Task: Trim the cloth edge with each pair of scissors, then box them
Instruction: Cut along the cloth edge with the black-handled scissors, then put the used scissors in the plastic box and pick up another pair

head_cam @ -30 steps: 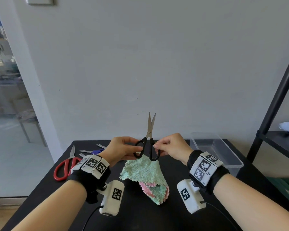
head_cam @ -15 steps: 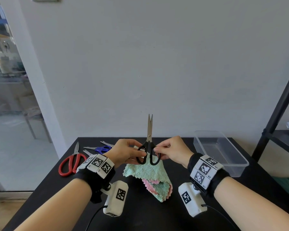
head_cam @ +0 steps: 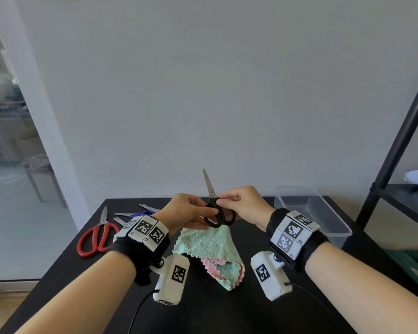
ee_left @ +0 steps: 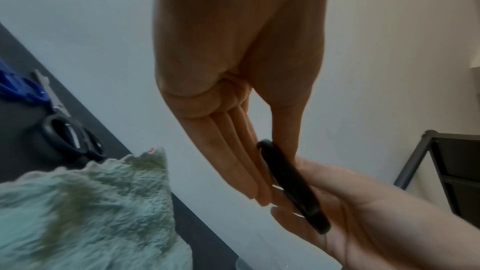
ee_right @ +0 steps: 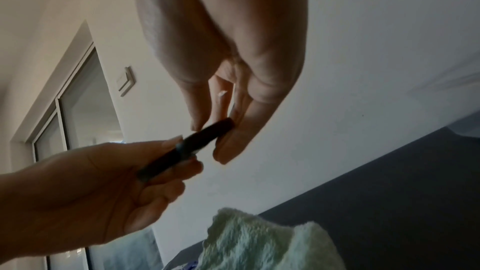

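Note:
Both hands hold the black-handled scissors (head_cam: 218, 213) up above the table, blades closed and tilted up to the left. My left hand (head_cam: 203, 213) pinches the left handle loop between thumb and fingers (ee_left: 249, 171). My right hand (head_cam: 223, 203) pinches the handle near the pivot, and its fingers (ee_right: 233, 141) lie on the black handle (ee_right: 205, 137). Just below the hands, the green and pink cloth (head_cam: 210, 251) lies folded on the black table (head_cam: 203, 314). The clear plastic box (head_cam: 323, 220) stands at the back right with nothing visible in it.
Red scissors (head_cam: 95, 235) lie at the table's left edge. Blue scissors (head_cam: 143, 213) and other pairs lie behind my left wrist, one with black handles (ee_left: 72, 139). A black shelf frame (head_cam: 396, 145) stands at the right; a wall runs behind the table.
The blades, slightly apart a second ago, have closed. The scissors have tilted from upright to the left, and my right hand's fingers have shifted up toward the pivot.

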{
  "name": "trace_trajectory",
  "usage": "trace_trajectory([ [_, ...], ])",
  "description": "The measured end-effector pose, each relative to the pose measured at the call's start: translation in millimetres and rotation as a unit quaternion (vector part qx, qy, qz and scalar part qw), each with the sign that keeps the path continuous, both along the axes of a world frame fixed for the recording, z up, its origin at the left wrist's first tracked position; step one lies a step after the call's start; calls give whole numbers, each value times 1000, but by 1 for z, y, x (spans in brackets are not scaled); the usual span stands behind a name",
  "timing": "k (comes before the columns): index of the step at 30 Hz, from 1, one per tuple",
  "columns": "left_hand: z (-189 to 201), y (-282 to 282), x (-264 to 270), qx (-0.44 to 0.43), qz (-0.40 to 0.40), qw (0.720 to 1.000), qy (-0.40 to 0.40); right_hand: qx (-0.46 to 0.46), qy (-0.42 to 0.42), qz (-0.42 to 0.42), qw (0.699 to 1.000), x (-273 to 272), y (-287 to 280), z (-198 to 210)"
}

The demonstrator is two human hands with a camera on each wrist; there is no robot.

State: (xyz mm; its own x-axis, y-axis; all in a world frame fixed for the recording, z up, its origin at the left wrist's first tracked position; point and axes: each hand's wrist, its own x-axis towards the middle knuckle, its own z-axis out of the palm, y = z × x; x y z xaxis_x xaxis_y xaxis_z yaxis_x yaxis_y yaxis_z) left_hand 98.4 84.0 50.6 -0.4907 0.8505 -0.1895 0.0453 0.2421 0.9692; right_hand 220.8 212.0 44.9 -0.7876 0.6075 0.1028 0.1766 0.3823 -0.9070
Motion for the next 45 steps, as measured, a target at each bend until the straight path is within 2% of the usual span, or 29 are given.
trace_trajectory([
  [7, 8, 48, 29, -24, -40, 999, 17, 42, -119, -7, 992, 37, 37, 14],
  [11, 7, 84, 57, -35, -76, 996, 15, 57, -151, -38, 986, 66, 59, 21],
  [17, 2, 132, 95, -37, -132, 990, 35, 109, -255, -108, 955, 99, 99, 30],
  [24, -16, 164, 102, -43, -153, 978, 137, 117, -341, -142, 922, 130, 139, 13],
  [29, -37, 173, 95, -69, -168, 965, 191, 102, -358, -136, 918, 132, 151, -7],
  [34, -44, 178, 94, -99, -171, 966, 169, 114, -390, -106, 908, 121, 159, -14],
  [38, -49, 179, 93, -110, -164, 971, 131, 136, -442, -97, 881, 112, 159, -23],
  [45, -49, 175, 90, -113, -190, 967, 128, 132, -475, -95, 865, 109, 159, -31],
])
